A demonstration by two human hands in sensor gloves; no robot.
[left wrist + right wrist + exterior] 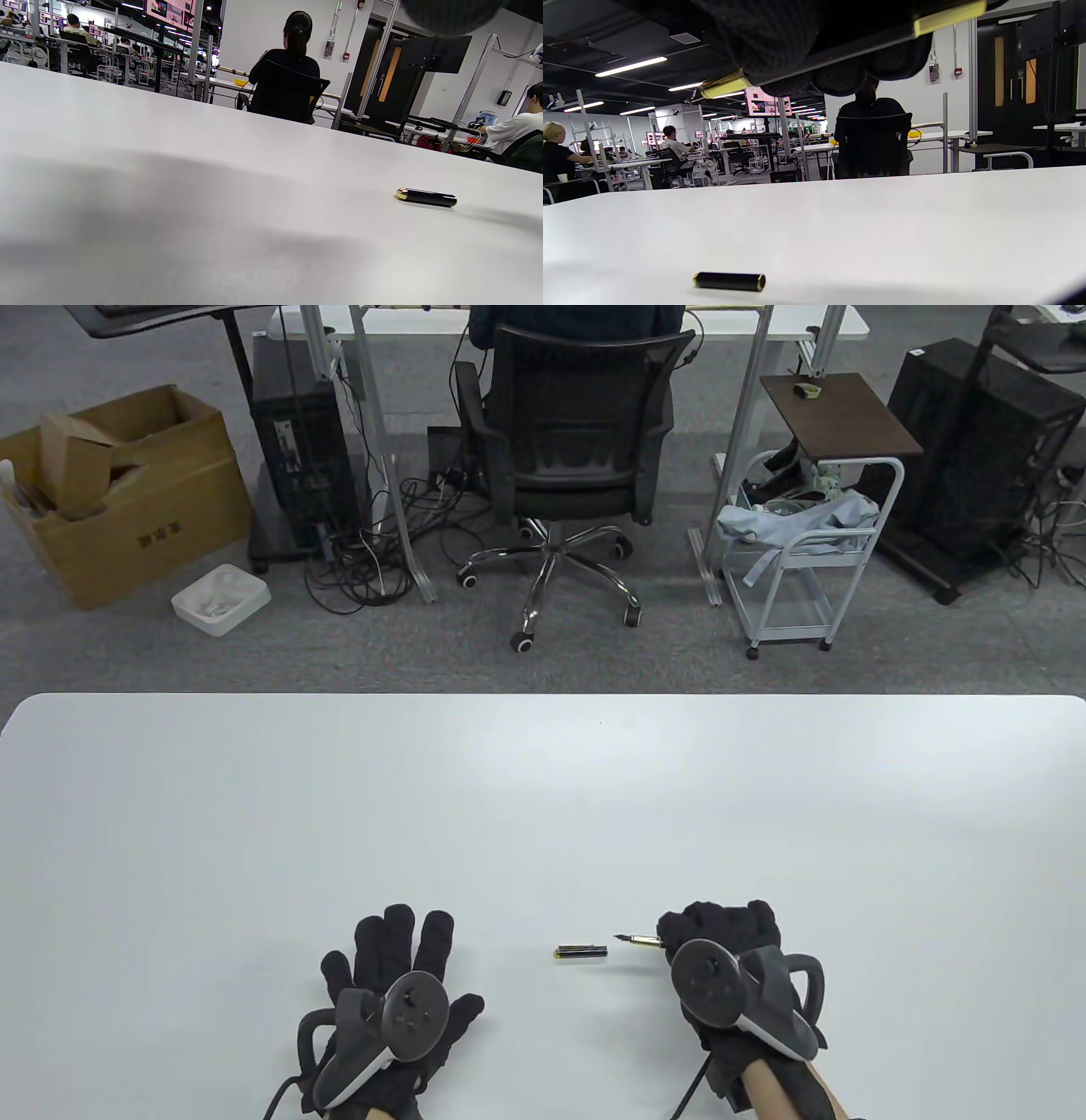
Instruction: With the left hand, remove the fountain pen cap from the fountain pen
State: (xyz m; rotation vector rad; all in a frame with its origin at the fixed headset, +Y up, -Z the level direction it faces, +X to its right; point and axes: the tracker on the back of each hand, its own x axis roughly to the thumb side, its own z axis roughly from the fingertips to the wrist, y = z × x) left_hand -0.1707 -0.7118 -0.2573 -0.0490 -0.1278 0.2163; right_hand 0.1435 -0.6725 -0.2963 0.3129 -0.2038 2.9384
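Note:
The black pen cap (581,953) with a gold end lies alone on the white table (543,797), between my hands. It shows in the left wrist view (426,197) and the right wrist view (729,281). My right hand (721,937) grips the black fountain pen (638,940), its nib bare and pointing left toward the cap. In the right wrist view the pen's barrel (840,48) runs under my curled fingers (772,38). My left hand (399,976) lies flat on the table with its fingers spread, empty, left of the cap.
Beyond the table's far edge stand an office chair (577,466) with a seated person, a white cart (806,551) and a cardboard box (119,492).

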